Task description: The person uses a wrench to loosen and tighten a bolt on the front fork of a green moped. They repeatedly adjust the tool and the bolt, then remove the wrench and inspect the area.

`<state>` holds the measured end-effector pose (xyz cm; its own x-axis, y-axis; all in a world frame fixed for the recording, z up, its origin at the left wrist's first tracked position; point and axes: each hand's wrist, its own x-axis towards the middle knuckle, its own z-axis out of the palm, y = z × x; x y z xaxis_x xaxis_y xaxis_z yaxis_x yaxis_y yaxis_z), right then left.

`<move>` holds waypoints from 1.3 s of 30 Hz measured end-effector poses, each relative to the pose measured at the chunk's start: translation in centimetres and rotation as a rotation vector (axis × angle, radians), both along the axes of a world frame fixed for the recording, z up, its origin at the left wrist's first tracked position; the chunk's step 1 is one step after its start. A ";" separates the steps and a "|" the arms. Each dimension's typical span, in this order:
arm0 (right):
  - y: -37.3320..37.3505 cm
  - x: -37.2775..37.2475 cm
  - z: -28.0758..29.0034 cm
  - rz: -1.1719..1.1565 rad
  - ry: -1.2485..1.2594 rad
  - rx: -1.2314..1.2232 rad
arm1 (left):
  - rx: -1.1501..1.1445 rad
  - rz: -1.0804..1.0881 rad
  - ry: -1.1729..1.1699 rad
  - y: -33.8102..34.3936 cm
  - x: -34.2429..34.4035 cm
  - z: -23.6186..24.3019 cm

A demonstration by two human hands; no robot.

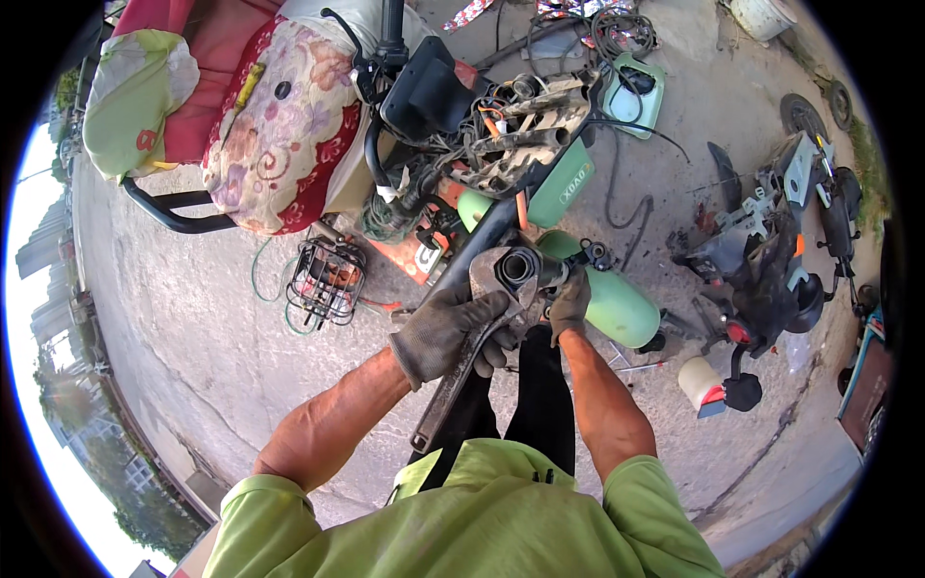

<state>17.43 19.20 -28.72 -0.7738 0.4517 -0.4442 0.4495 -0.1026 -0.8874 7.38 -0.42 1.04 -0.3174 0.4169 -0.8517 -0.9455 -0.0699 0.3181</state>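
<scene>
My gloved left hand (448,332) is closed around a large, worn adjustable wrench (441,414). The wrench's jaws sit around the round open end of a metal tube (518,267) on the stripped electric scooter, and its handle slants down toward my legs. My right hand (570,306), also gloved, is closed at the right of the tube, by a dark metal part (551,274). Its fingertips are partly hidden, so what it grips is unclear. Just beyond the right hand is a pale green fender (621,306).
Bundled wires (496,120) and a green panel (564,188) lie ahead. A wire basket (328,281) rests on the ground at left. On the floral seat cover (289,106) is a yellow-handled tool (249,87). Another partly stripped scooter (761,265) and a white bucket (700,382) stand right.
</scene>
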 end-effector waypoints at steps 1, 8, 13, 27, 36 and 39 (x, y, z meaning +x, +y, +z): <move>-0.2 -0.2 0.4 -0.018 0.032 0.008 | -0.003 -0.009 -0.003 -0.3 -0.1 -0.2; -1.1 0.8 -1.0 -0.031 0.047 0.282 | -0.002 -0.004 -0.039 0.0 -0.6 -0.3; -1.8 0.8 -2.0 -0.063 0.141 0.554 | -0.007 0.068 -0.059 1.4 0.3 0.2; 0.4 2.0 -4.0 0.236 0.355 0.848 | -0.213 -1.060 0.269 -0.7 -13.6 0.4; 1.1 1.1 -1.5 0.088 0.080 0.320 | -0.092 -0.548 0.195 -3.3 -7.3 1.1; -0.7 0.1 0.3 -0.003 0.096 0.282 | -0.144 -0.257 0.163 -2.6 -1.6 1.5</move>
